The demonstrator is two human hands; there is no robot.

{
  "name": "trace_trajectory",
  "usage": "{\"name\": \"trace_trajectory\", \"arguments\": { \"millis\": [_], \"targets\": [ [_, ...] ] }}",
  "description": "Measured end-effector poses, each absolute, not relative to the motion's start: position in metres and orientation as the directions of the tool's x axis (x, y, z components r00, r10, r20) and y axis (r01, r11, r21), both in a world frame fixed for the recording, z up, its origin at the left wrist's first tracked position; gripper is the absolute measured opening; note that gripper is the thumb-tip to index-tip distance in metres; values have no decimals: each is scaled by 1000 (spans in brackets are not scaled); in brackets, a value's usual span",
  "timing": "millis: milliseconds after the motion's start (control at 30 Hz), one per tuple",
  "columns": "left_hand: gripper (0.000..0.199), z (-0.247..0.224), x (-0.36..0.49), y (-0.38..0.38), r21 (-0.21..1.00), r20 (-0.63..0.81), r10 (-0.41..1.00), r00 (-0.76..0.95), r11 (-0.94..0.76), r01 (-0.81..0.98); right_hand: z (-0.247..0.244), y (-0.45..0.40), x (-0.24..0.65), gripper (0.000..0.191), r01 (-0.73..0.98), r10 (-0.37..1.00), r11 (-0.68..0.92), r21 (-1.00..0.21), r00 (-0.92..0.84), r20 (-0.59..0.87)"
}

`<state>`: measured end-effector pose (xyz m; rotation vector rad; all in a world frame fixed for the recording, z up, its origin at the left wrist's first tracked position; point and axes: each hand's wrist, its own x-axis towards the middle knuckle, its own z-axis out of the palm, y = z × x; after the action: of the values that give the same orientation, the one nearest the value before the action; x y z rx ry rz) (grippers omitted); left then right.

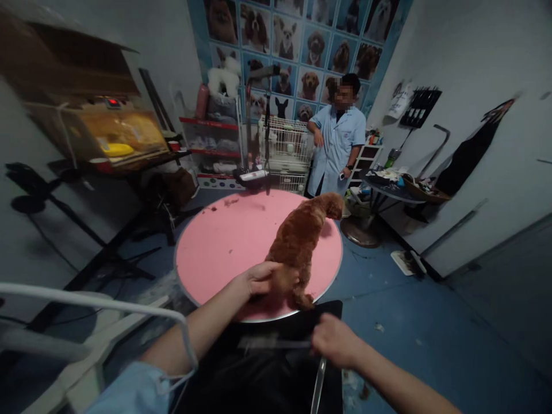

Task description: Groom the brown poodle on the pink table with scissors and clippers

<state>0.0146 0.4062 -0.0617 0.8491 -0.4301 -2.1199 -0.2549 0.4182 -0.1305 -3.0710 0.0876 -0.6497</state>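
Note:
A brown curly-coated dog [297,236] stands on a round pink grooming table [215,241], its rear toward me and its head turned to the right. My left hand [263,277] is closed around a lighter brown fluffy tuft [284,278] at the dog's rear, which looks like its tail. Nearer to me and past the table's front edge, my right hand [334,340] is in a fist. It grips a grooming tool [276,343] with a thin shaft and a wider pale head pointing left. Motion blur hides the tool's exact kind. The tool is apart from the dog.
Loose hair clumps [230,202] lie on the tabletop. Behind it stand a grooming arm [248,126], a white wire cage [284,144] and a person in a light blue coat [338,138]. A cluttered side table [392,187] is at right, a black stand [81,218] at left.

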Motion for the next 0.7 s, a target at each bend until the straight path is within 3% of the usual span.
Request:
{"name": "trace_trajectory", "arguments": {
  "millis": [67,100,167,233,300,367,467,600,700],
  "targets": [
    [18,-60,15,405,516,-452,-787,-421,-615,596,-139,433,-259,39,-5,-43,-996,-84,885,463],
    [18,-58,15,405,513,-452,-793,-409,-606,608,-144,435,-261,41,-67,-135,-987,-146,838,529],
    [21,-51,15,404,507,-449,-794,-409,-603,616,-153,431,-266,42,-316,-471,-881,-351,643,604],
    [28,-44,13,403,517,-457,-800,-390,-595,615,-158,416,-269,41,-539,-792,-610,-582,376,481],
    [32,-40,7,401,556,-509,-804,-308,-580,595,-158,394,-267,38,-637,-942,-336,-694,227,247],
    [27,-40,-1,398,636,-565,-810,-156,-549,542,-151,369,-260,34,-695,-979,-181,-696,193,62],
    [21,-47,-9,393,777,-544,-839,14,-497,386,-137,334,-249,29,-751,-983,-108,-652,180,-45],
    [33,-58,-4,396,950,-313,-948,54,-312,21,-121,317,-241,31,-740,-981,-172,-650,192,41],
    [40,-56,4,406,964,-214,-975,55,-220,-152,-114,333,-229,45,-489,-942,-264,-831,318,112]
  ]
}}
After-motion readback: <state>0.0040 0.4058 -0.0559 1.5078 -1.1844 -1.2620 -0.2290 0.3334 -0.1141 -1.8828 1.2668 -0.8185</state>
